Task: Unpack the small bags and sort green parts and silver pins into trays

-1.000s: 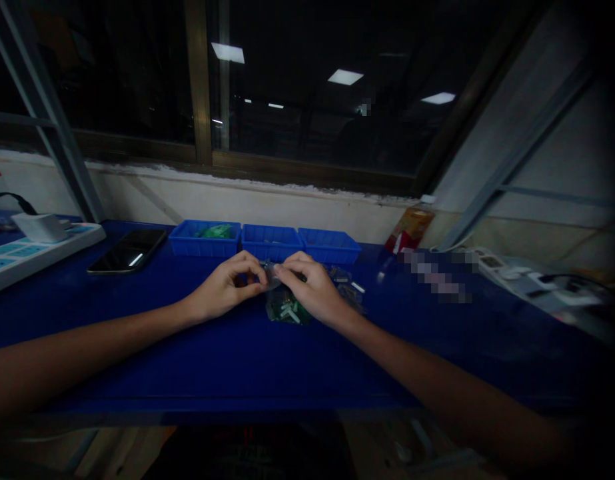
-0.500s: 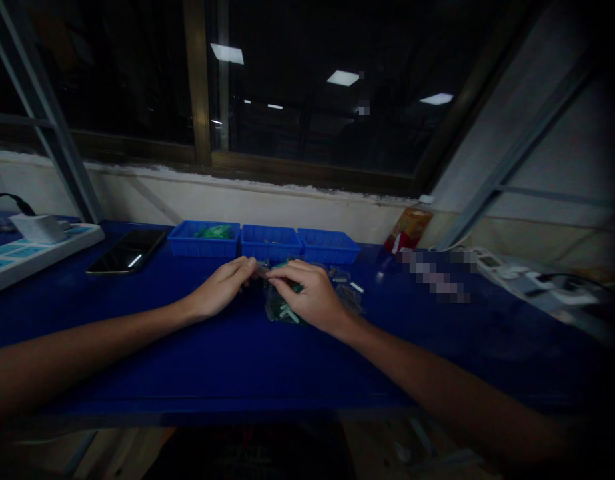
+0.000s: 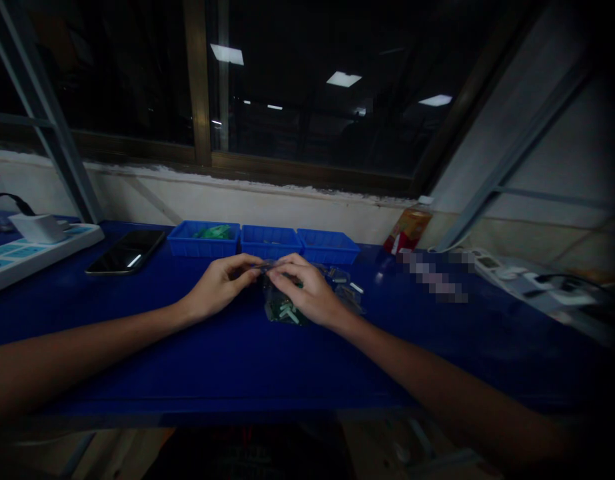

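My left hand point(image 3: 226, 280) and my right hand point(image 3: 304, 283) meet above the blue table, fingertips almost touching. Both are closed in a pinch on something small and thin between them, too dark to name. Under and beside my right hand lies a clear plastic bag point(image 3: 272, 307) with small pale green sticks point(image 3: 288, 312) in or on it. More clear packets point(image 3: 348, 293) with a white piece lie just right of that hand, partly hidden by it.
Behind my hands stand three blue bins: the left bin point(image 3: 204, 249) holds green pieces, beside a middle bin point(image 3: 271, 252) and a right bin point(image 3: 330, 257). A phone point(image 3: 127, 252) and power strip point(image 3: 47, 250) lie left. A bottle point(image 3: 410, 227) and another power strip point(image 3: 527, 283) are right.
My left fingers have opened out from a tighter curl into a longer pinch. My right hand has shifted slightly, its fingertips still close to the left ones.
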A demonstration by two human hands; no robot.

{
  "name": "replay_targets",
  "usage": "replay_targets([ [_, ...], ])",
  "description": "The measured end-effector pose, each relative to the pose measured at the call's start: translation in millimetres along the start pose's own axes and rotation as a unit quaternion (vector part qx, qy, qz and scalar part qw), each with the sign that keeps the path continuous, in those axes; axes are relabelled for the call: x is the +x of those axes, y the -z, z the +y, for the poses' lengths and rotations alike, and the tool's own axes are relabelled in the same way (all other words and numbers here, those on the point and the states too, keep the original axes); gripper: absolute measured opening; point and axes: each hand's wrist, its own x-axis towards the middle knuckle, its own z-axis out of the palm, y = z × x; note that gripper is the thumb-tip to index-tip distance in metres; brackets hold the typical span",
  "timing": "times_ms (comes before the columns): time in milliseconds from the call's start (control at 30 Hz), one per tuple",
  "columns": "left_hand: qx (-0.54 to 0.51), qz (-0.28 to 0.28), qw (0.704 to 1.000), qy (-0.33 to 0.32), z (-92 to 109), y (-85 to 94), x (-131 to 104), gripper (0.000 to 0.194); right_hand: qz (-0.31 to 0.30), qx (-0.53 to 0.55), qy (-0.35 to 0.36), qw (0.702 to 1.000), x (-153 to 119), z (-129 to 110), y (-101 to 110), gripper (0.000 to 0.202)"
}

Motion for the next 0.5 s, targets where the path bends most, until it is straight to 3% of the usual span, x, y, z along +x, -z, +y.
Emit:
replay_targets([
  [100, 0.058, 0.011, 0.998, -0.034, 3, 1.2, -1, 0.024, 0.034, 0.043, -0.051, 0.997, 3, 3, 0, 0.034],
  [367, 0.152, -0.003, 0.986, -0.069, 11, -0.4, -4, 0.025, 0.035, 0.108, -0.103, 0.988, 4, 6, -3, 0.019],
  [500, 0.17, -0.04, 0.981, -0.081, 12, -2.0, -4, 0.026, 0.076, 0.067, -0.085, 0.991, 10, 10, 6, 0.017],
])
